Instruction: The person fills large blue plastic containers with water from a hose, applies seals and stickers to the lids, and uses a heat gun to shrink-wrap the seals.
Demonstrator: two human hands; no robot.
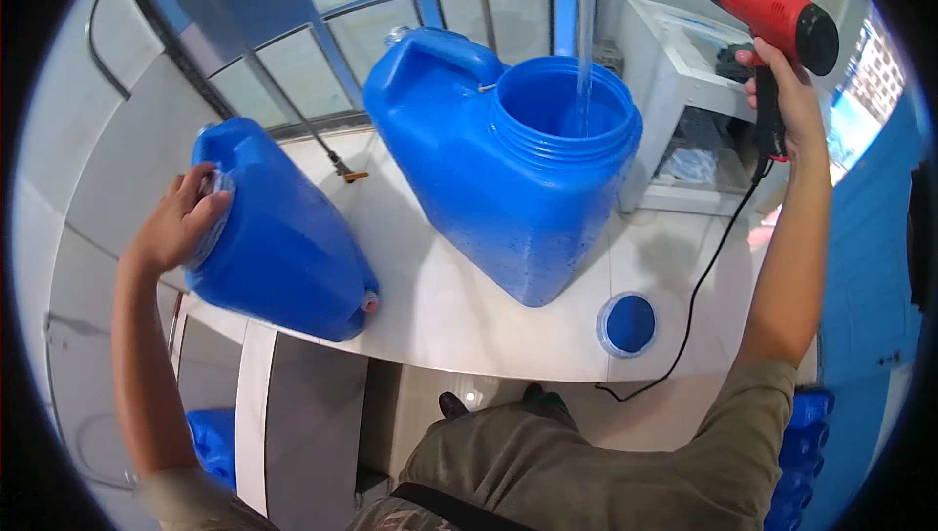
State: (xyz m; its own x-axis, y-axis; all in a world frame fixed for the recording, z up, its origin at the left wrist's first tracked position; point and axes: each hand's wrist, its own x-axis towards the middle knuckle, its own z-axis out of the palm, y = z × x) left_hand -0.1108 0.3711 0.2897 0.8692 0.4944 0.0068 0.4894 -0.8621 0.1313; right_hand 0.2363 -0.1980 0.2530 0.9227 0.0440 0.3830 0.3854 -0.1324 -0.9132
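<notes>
My right hand [788,95] grips the black handle of a red heat gun [766,7], raised at the upper right with its nozzle towards the left. My left hand [179,219] holds the capped mouth of a blue plastic jug [286,238] at the left; the cap [212,230] is partly hidden under my fingers. Between my hands, a larger-looking blue jug [469,157] stands with its wide mouth uncovered. A clear stream of water [584,40] runs down into that mouth. A round blue lid with a whitish rim [630,323] lies on the counter [454,340] near its front edge.
A metal pipe with an orange-handled valve [355,176] is behind the left jug. At the back right stands a white cabinet [678,91] with a glass front. The heat gun's black cord [689,311] hangs over the counter's front edge. Blue jugs [802,443] stand low at the right.
</notes>
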